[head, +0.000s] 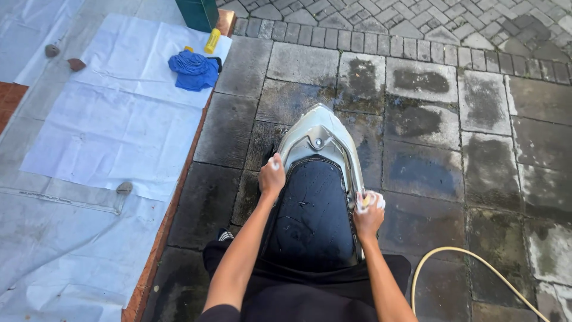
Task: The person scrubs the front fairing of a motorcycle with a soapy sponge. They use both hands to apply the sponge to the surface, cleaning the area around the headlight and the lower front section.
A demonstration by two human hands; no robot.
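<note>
Fingers of the right hand [368, 216] are curled around a soapy sponge [370, 200] — pale foam with a hint of yellow showing — pressed against the right edge of a scooter seat [313, 209]. Fingers of the left hand [271, 176] are bent and closed against the left edge of the seat near its rear corner; a fleck of foam sits on the knuckles, but whether this hand holds anything cannot be told.

The scooter's rear body [322, 134], silver-grey, points away from the camera over stone paving [429, 119]. The black seat glistens with water and thin streaks of suds, which suggests washing is under way: the top of the seat appears wetted and partly soaped, and the side trims are being worked now. The tail panel looks wet but shows little foam, so it seems less far along — rinsing appears not yet done. Dark damp patches mark the paving around the scooter.

A yellowish hose [471, 257] curves across the paving at lower right; its nozzle is cut off by the frame. To the left lies a white sheet [119, 143] weighted by small stones [124, 188], with a crumpled blue cloth [193, 70] and a yellow bottle [212, 40] at its far end, beside a green box [199, 12] only partly in view.

The front of the scooter, its wheels and both lower sides are hidden beneath the person's body and arms.
</note>
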